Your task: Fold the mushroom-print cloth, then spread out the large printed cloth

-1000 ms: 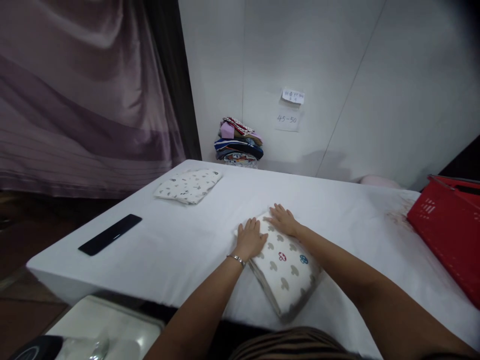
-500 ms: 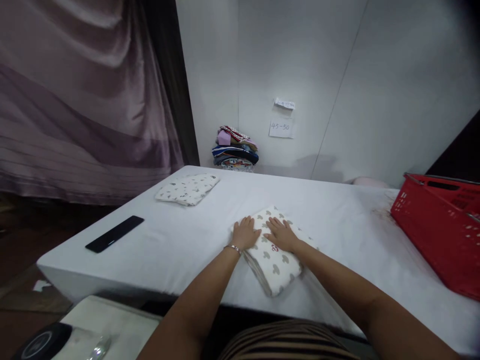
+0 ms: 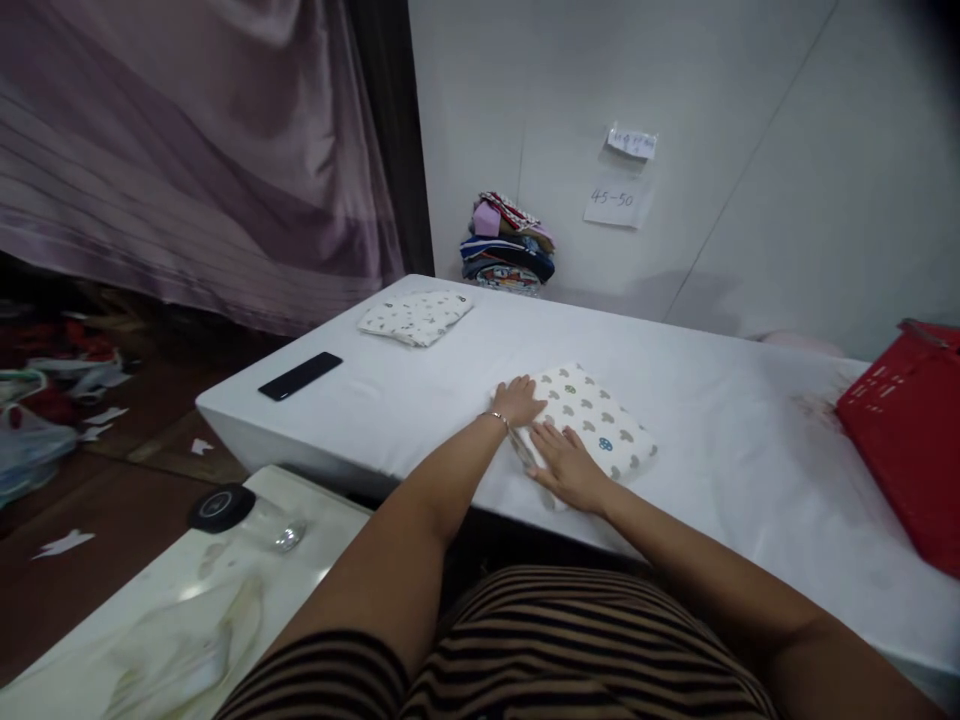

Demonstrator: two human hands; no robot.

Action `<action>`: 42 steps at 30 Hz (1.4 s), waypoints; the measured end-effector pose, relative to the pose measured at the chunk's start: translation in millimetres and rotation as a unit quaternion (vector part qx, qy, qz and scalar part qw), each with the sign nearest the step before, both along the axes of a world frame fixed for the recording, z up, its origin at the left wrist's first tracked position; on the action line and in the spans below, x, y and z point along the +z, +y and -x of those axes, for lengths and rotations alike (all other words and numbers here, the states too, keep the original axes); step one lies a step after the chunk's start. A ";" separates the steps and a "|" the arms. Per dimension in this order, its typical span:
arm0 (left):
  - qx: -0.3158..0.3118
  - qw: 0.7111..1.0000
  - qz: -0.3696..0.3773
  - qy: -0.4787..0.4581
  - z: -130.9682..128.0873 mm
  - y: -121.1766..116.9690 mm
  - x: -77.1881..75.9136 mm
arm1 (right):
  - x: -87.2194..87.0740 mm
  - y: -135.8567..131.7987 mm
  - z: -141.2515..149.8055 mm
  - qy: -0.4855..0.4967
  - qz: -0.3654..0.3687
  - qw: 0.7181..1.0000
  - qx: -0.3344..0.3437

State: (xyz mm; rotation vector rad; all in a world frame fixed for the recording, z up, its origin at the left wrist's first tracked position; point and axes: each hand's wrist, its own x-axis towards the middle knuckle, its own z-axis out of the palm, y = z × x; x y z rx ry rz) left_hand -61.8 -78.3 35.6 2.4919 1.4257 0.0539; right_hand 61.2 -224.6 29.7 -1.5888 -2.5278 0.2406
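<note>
Left hand [image 3: 519, 401]: opened, fingers extended, touching the left corner of the folded mushroom-print cloth [image 3: 596, 408] | right hand [image 3: 571, 470]: opened flat, palm down upon the cloth's near side, thumb apart | cloth: lying on the white table [image 3: 720, 420], near its front edge

Cloth [image 3: 589, 408]: white, grey mushroom motifs. Basket [image 3: 911, 440]: red.
</note>
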 end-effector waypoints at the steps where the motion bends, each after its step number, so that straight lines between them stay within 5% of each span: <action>1: -0.001 1.000 0.000 -0.002 0.0 -0.1 0.1 | -2.8 -4.4 1.4 -0.001 -0.023 1.000 0.011; 12: -0.002 1.000 -0.010 -0.018 0.6 -1.3 -3.9 | -37.3 -47.4 3.2 -0.014 -0.162 0.986 0.029; 19: 0.001 1.000 -0.003 0.003 0.3 1.9 2.2 | -33.3 -44.1 4.9 -0.009 -0.143 0.989 0.022; 24: 0.000 0.996 -0.087 0.005 -8.8 -0.9 3.2 | -29.4 -45.8 6.0 0.008 -0.097 0.995 0.014; 29: -0.001 0.999 -0.045 0.013 -12.2 -3.3 -3.4 | -8.4 -40.6 -4.6 0.061 -0.043 0.997 0.024; 33: 0.002 0.999 -0.054 0.004 -10.8 -0.8 -8.3 | 6.2 -14.6 -46.6 0.072 -0.089 0.990 -0.079; 37: 0.006 0.999 -0.044 -0.001 -10.3 -0.2 -9.9 | -3.5 10.1 -92.2 0.008 -0.057 0.973 -0.225; 42: 0.008 0.999 -0.041 -0.006 -8.9 -3.2 -8.5 | -22.1 10.2 -111.6 0.052 -0.039 0.971 -0.229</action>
